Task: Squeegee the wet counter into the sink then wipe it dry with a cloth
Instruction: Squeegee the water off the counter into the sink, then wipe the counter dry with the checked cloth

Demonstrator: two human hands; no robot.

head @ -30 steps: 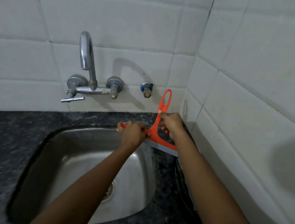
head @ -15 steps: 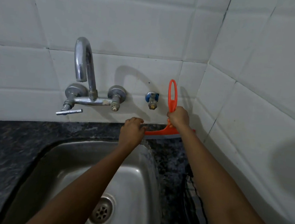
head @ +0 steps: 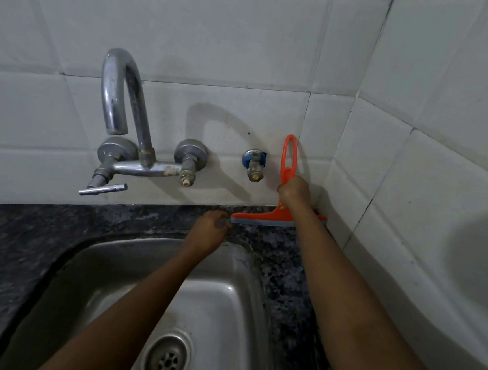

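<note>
I see the fingers of the right hand (head: 293, 192) wrapped closed around the lower handle of an orange squeegee (head: 263, 218). The squeegee stands upright in the back right corner, its grey blade lying along the dark speckled counter (head: 276, 242), close against the white tiled wall (head: 272, 113). The left hand (head: 207, 234) reaches over the back rim of the steel sink (head: 227, 298), fingers curled and blurred just beside the blade's left end; I cannot tell whether they pinch it or only touch it. The risks, as I judge them, begin at the wall: the blade sits so tight to it that water in the joint may be left behind. If pressure along the blade is uneven, it could tilt and leave streaks. The left hand lies in the path toward the sink and could block the pull or be struck. The looped handle top stands near a small blue-capped valve (head: 253, 163), with the curved tap (head: 120, 100) further left, so a leftward swing could knock either. A fast pull could splash water past the rim instead of toward the drain (head: 167, 359). No cloth is in view.
</note>
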